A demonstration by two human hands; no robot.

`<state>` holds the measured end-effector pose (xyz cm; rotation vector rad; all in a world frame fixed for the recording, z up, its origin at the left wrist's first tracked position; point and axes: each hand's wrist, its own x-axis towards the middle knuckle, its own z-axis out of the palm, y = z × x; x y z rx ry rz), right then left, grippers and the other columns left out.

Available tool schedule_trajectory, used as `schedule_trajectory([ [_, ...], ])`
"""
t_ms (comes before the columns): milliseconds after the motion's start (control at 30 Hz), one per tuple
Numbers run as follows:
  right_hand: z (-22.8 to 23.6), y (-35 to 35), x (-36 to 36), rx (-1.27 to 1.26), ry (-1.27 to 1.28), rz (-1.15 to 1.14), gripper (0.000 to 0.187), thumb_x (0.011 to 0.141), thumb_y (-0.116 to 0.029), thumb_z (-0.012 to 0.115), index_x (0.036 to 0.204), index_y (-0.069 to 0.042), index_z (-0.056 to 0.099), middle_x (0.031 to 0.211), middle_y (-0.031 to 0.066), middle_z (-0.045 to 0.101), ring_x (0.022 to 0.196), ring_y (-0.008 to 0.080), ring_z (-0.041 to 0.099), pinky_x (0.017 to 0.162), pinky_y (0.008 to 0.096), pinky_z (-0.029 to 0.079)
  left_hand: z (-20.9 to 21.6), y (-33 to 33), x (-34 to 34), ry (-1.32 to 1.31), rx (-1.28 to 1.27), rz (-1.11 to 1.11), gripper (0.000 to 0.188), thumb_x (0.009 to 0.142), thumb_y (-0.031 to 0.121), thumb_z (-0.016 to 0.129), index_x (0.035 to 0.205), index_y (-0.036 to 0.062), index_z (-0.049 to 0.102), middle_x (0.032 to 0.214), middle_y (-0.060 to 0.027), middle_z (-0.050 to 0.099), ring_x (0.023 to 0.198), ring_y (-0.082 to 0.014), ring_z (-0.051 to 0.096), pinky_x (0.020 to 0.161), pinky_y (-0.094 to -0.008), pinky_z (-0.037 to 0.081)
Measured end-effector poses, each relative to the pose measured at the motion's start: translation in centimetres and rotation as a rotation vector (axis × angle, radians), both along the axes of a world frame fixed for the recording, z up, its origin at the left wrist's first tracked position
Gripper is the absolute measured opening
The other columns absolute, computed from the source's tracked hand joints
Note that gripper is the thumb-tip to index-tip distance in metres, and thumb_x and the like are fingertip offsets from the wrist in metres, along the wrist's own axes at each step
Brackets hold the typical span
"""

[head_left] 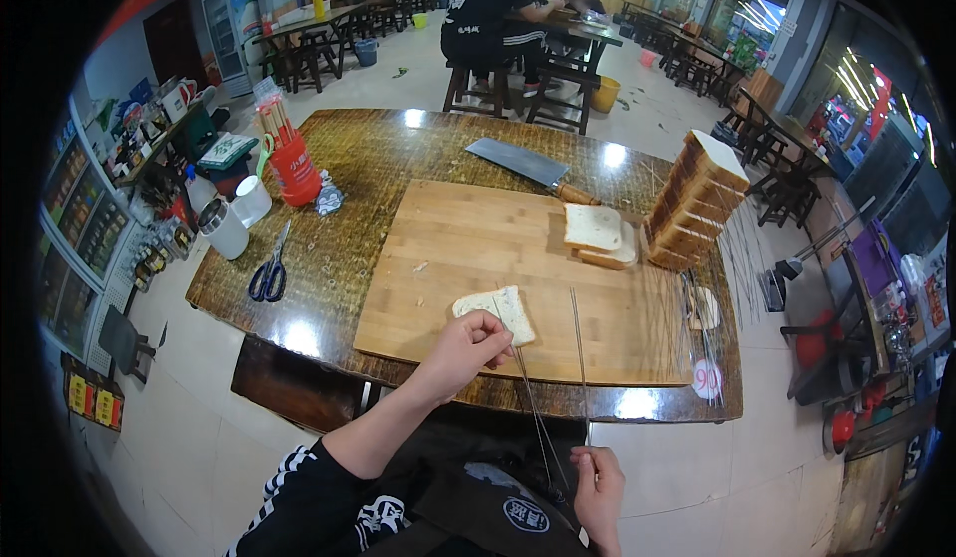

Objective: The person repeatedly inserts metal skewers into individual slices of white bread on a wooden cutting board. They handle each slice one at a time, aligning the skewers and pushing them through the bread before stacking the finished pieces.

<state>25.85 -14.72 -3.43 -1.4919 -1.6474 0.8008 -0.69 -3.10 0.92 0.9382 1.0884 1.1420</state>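
Note:
A white bread slice (pixel 506 310) lies near the front edge of a wooden cutting board (pixel 468 228). My left hand (pixel 466 353) is closed on the slice's near edge, thumb and forefinger pinched together. Thin metal skewers (pixel 536 408) run from the slice toward my body. My right hand (pixel 599 492), lower and to the right, pinches another thin skewer (pixel 579 338) that points away over the board. Two more bread slices (pixel 595 228) overlap at the board's far right. Beside them rises a tall stack of bread slices (pixel 697 201) with skewers sticking out.
A cleaver (pixel 523 162) lies behind the board. At left are blue-handled scissors (pixel 269 276), a metal flask (pixel 223 230) and a red chopstick holder (pixel 293 167). Loose skewers and a bread piece (pixel 703 308) sit at the right edge. Two people sit at a far table.

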Motion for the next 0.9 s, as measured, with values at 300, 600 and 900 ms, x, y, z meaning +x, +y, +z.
schedule_trajectory([
  [300, 1.1, -2.1, 2.5, -0.614, 0.564, 0.104, 0.016, 0.094, -0.003, 0.062, 0.109, 0.001, 0.066, 0.086, 0.0026, 0.066, 0.074, 0.0066, 0.058, 0.069, 0.0211, 0.048, -1.1, -1.9, -0.2, 0.034, -0.049, -0.014, 0.009, 0.097, 0.012, 0.062, 0.097, 0.0031, 0.059, 0.085, -0.0036, 0.067, 0.073, -0.0078, 0.059, 0.068, -0.0228, 0.049],
  [600, 0.1, -3.9, 5.2, -0.644, 0.500, 0.047, 0.019, 0.091, -0.002, 0.066, 0.109, 0.003, 0.067, 0.085, 0.0001, 0.065, 0.074, 0.0046, 0.056, 0.067, 0.0197, 0.046, -2.2, 0.1, -5.4, 0.994, 0.348, 0.280, 0.047, 0.082, 0.019, 0.075, 0.123, 0.0011, 0.059, 0.117, -0.0169, 0.062, 0.109, -0.0306, 0.060, 0.098, -0.0380, 0.046],
  [900, 0.1, -3.6, 5.0, -0.616, 0.473, 0.036, 0.017, 0.092, -0.002, 0.066, 0.108, 0.002, 0.069, 0.080, -0.0036, 0.061, 0.070, 0.0026, 0.051, 0.063, 0.0180, 0.041, -1.8, -0.2, -4.7, 1.031, 0.282, 0.156, 0.062, 0.079, 0.023, 0.079, 0.132, 0.0049, 0.055, 0.134, -0.0151, 0.053, 0.129, -0.0338, 0.045, 0.110, -0.0414, 0.036],
])
